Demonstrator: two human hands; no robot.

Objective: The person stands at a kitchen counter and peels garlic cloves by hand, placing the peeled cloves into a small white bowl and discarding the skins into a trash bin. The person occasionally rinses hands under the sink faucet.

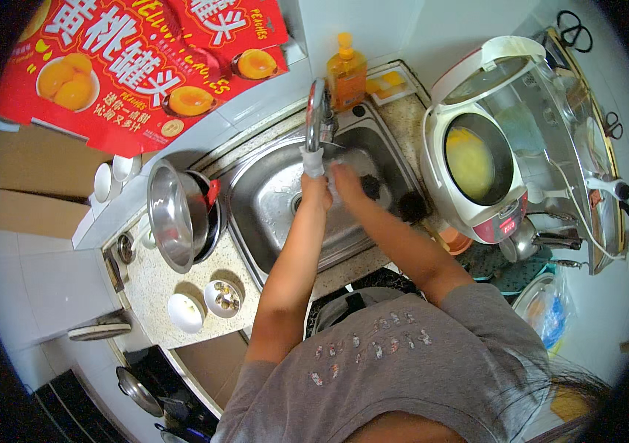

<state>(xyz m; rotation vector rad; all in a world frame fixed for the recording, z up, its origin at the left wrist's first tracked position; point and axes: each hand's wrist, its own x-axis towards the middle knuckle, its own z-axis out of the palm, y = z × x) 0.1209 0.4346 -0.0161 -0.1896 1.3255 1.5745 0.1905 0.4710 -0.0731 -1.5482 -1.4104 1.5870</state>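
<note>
My left hand (pixel 317 188) is over the stainless steel sink (pixel 270 191), just below the cloth-wrapped mouth of the faucet (pixel 315 119). Whether its fingers grip anything is hidden. Close to its right, my right hand (pixel 346 180) is blurred, fingers pointing towards the faucet; its grip does not show clearly. A dark scrubber-like clump (pixel 370 186) lies in the sink beside my right hand. Another dark round clump (pixel 412 206) rests at the sink's right corner. An orange soap bottle (pixel 346 75) with a yellow cap stands behind the faucet.
An open rice cooker (pixel 437 160) with yellow contents stands to the right. Stacked metal bowls (pixel 170 216) are left of the sink. Two small white bowls, one empty-looking (pixel 186 313) and one holding small pieces (pixel 210 293), sit on the left counter. A kettle-like metal pot (pixel 518 242) is at right.
</note>
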